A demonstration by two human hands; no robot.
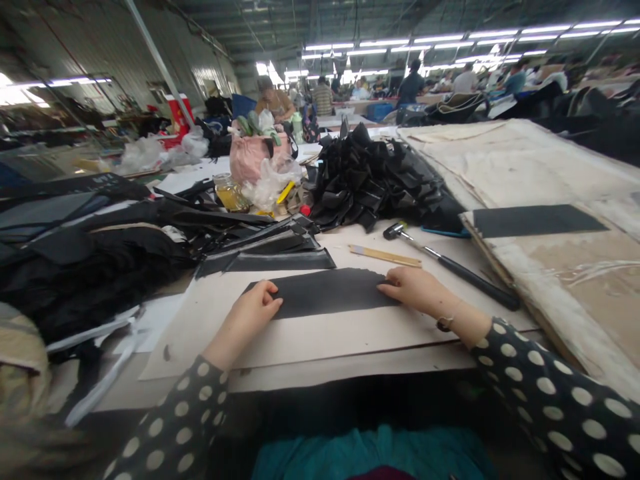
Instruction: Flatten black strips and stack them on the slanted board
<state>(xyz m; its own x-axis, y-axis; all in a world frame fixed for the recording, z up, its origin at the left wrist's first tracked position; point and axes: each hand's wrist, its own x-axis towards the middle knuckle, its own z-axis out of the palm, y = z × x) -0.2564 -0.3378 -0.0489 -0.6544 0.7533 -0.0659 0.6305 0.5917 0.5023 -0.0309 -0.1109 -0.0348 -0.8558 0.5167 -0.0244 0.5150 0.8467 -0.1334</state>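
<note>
- Worker in polka-dot sleeves holds a black strip by both ends at a cluttered bench, factory floor.
- L. hand: fingers bent, thumb close to forefinger, gripping strip's left end.
- R. hand: thumb & fingers pinched narrow on strip's right end; thin bracelet at wrist.
- Strip lengthwise btwn hands, over cream sheet in front of wearer; flat or slightly raised, can't tell.
- Just beyond: flat wooden stick & hammer, dark handle angled toward wearer, nr. R. hand.
- Far side of strip, to left: stack of dark strips w/ pale edges.
- Behind, ctr.: heap of black pieces; to its left, pink bag & glass jar, yellowish contents.
- At right: worn board w/ another dark piece lying on it.
- Bkgd.: co-worker in brown top, others farther off under strip lights.
</note>
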